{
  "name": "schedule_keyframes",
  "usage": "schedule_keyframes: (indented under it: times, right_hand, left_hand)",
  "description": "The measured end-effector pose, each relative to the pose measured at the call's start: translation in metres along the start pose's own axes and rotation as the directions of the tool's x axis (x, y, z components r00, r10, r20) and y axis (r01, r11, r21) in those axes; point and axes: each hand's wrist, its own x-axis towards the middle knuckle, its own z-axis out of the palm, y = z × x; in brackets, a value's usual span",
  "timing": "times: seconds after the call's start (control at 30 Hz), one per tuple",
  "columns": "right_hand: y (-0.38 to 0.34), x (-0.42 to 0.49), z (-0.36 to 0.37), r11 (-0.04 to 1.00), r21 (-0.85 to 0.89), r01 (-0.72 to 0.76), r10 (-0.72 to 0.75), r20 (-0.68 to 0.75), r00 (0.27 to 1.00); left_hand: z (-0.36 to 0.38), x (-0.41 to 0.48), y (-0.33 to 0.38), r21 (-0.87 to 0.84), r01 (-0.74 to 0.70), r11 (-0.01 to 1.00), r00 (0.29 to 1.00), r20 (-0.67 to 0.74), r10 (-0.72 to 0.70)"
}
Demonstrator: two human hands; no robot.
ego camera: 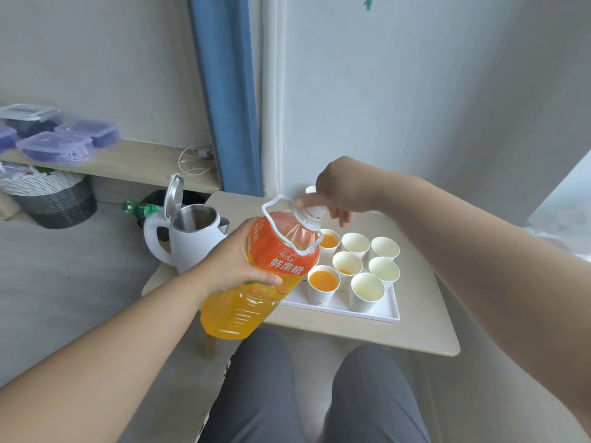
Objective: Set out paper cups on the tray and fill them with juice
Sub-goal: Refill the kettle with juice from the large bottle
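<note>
A white tray (380,310) sits on a small light table (415,334) and carries several white paper cups. Two of them hold orange juice: a near one (323,284) and one behind the bottle (329,243). A middle cup (347,263) has a little juice at its bottom; the others, such as the front right cup (367,290), look empty. My left hand (238,262) grips a big orange juice bottle (265,276) around its label, tilted with its neck over the tray. My right hand (339,190) pinches the bottle's neck (308,212); whether a cap is on is blurred.
A white electric kettle (188,235) with its lid up stands on the table left of the tray. Another white cup (310,189) peeks out behind my right hand. A shelf with lidded plastic boxes (57,145), a basket and a green bottle lie far left. My knees are below the table.
</note>
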Motion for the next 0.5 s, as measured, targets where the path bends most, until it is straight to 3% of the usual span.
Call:
schedule_keyframes:
  times: [0.07, 0.13, 0.23, 0.33, 0.5]
  right_hand:
    - [-0.005, 0.0, 0.003, 0.991, -0.078, -0.107, 0.109, 0.019, 0.994]
    - [-0.006, -0.002, 0.0, 0.99, -0.084, -0.115, 0.117, 0.019, 0.993]
    - [-0.002, -0.01, -0.004, 0.996, 0.064, 0.056, -0.059, 0.049, 0.997]
    - [0.001, -0.01, -0.001, 0.983, 0.003, 0.185, -0.185, -0.015, 0.983]
    - [-0.007, 0.001, 0.014, 0.995, -0.089, -0.048, 0.034, -0.149, 0.988]
  left_hand:
    - [0.0, 0.0, 0.0, 0.003, -0.004, 1.0, 1.0, 0.001, 0.004]
    - [-0.002, -0.001, -0.001, 0.001, -0.002, 1.0, 1.0, -0.007, 0.002]
    - [-0.004, -0.002, -0.002, -0.014, 0.015, 1.0, 1.0, -0.013, -0.015]
    - [-0.005, -0.003, -0.002, -0.043, 0.022, 0.999, 1.0, -0.013, -0.023]
    - [-0.003, -0.002, -0.001, -0.072, 0.027, 0.997, 0.996, -0.08, -0.033]
